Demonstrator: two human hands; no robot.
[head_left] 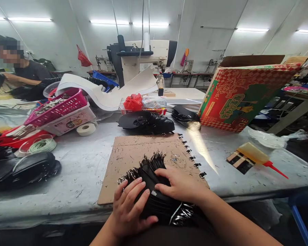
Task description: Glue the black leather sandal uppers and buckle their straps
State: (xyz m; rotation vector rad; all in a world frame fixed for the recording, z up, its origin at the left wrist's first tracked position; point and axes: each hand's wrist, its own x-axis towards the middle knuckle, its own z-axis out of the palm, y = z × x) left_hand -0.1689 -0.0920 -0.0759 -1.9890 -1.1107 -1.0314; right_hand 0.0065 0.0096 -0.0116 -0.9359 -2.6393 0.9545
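Head view: a bundle of black straps [146, 177] lies at six o'clock on the brown board [133, 150], running over its near edge toward the person's body. Its metal buckles [132, 173] fan out from ten round to twelve o'clock, while a pale tie [176, 212] crosses the dark lengths at about five o'clock, beside a glossy patch [182, 218] that may be plastic wrap.

At eight o'clock on the bundle, the left hand [130, 206] is spread wide, fingers laid over the straps and thumb well apart from them, so it seems to steady rather than grip. At two o'clock, the right hand [181, 184] is half curled, thumb and forefinger against the straps with a gap between their tips; whether it pinches one cannot be told.

Each strap looks thin, light and bendy, probably smooth enough to slide over its neighbours, so the stack would likely splay if squeezed off-centre. The buckled ends are likely the heavier, harder part and could snag on one another. A whole-bundle hold looks surest around the middle, near the tie; a single strap would be better pinched flat just behind its buckle. Nothing here seems fragile, though the dark surface may scuff against metal. Separate buckled pieces [192, 158] line the board's edge from one to three o'clock.
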